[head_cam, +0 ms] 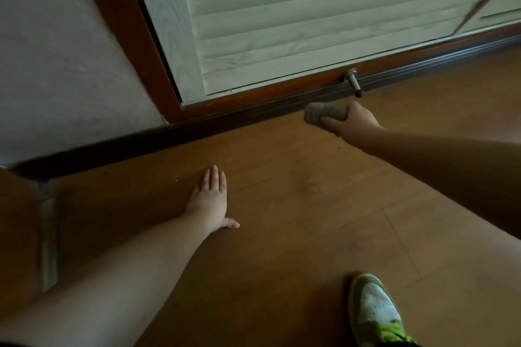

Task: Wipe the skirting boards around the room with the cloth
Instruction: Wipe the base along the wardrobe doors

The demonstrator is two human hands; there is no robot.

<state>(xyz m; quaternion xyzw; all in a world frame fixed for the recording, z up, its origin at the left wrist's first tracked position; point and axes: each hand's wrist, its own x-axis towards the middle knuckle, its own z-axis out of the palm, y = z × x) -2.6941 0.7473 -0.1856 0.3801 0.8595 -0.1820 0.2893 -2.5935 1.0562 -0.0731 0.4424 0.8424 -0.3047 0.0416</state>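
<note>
- Right hand (pixel 351 121) reaching out over the wooden floor (pixel 296 205), fingers clenching a bunched-up grey cloth (pixel 324 113).
- Cloth sitting right at the foot of the dark skirting board (pixel 225 118), just beside it; hard to tell if actually touching.
- Left hand (pixel 210 200) lying flat on the floor, palm down, fingers spread out loose, gripping nothing, well apart from the cloth.
- Skirting board running along under the pale slatted door (pixel 310 22) and on past the white wall (pixel 56 51) at the left.
- Metal door stop (pixel 353 82) sticking out low down, just above the cloth hand.
- 1 green and white shoe (pixel 375 310) showing at the bottom, planted on the floor.
</note>
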